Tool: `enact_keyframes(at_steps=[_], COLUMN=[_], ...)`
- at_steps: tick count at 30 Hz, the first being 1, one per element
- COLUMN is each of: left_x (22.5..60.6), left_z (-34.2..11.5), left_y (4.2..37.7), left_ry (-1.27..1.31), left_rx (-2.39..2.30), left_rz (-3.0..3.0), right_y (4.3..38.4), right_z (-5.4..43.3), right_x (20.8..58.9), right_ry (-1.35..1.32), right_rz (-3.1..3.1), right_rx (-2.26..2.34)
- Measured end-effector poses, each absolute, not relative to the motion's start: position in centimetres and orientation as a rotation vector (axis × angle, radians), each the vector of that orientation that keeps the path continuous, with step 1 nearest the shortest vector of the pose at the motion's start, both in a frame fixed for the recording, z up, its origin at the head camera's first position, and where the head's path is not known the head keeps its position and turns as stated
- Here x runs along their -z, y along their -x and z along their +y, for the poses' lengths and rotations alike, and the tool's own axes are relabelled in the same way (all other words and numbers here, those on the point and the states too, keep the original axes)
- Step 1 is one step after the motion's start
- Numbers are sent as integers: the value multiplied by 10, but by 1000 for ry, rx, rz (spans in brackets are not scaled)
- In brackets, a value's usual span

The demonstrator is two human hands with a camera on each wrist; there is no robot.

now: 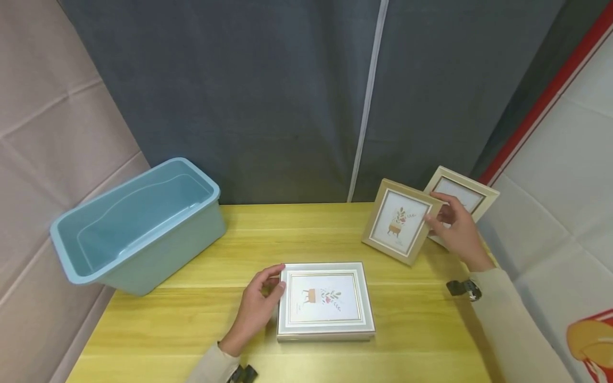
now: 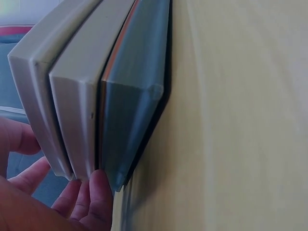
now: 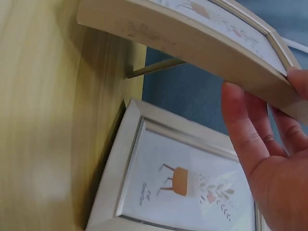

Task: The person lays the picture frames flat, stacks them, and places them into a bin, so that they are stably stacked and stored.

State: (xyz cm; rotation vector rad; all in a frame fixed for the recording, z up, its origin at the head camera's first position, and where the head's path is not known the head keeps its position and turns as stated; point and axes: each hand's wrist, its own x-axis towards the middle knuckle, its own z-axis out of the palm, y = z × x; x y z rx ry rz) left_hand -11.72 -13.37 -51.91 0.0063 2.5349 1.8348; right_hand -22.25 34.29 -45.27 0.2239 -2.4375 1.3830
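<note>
My right hand [image 1: 457, 231] pinches the upper right edge of a tan picture frame [image 1: 373, 226], thumb on the front and fingers behind. It leans back, its support leg [image 3: 156, 67] folded out behind it in the right wrist view. Behind it stands a cream picture frame [image 1: 483, 194], partly hidden by my hand. My left hand [image 1: 256, 306] touches the left side of a flat stack of picture frames, a silver-white frame [image 1: 299, 330] on top. In the left wrist view, two pale frames [image 2: 72, 106] lie over a blue-grey frame [image 2: 132, 106], fingertips at their edges.
A blue plastic bin [image 1: 158, 250] stands at the left of the wooden table [image 1: 191, 319]. A dark grey curtain [image 1: 239, 106] hangs behind the table, with pale fabric walls [image 1: 565, 186] at both sides.
</note>
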Motion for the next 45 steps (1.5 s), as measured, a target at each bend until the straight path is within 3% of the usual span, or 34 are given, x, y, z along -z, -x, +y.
enact_keyframes(at_steps=[17, 24, 45], left_x=[510, 491, 439], left_z=[-135, -136, -100], left_y=[115, 116, 124], left_ry=[-29, -114, -842], left_rx=[-1838, -1835, -1841], left_rz=[2581, 2630, 2521], right_y=[188, 172, 142], right_z=[320, 308, 254], right_x=[429, 417, 408], right_ry=[-343, -521, -934], right_rz=[-2180, -1996, -1905], right_rx=[-1578, -1814, -1835])
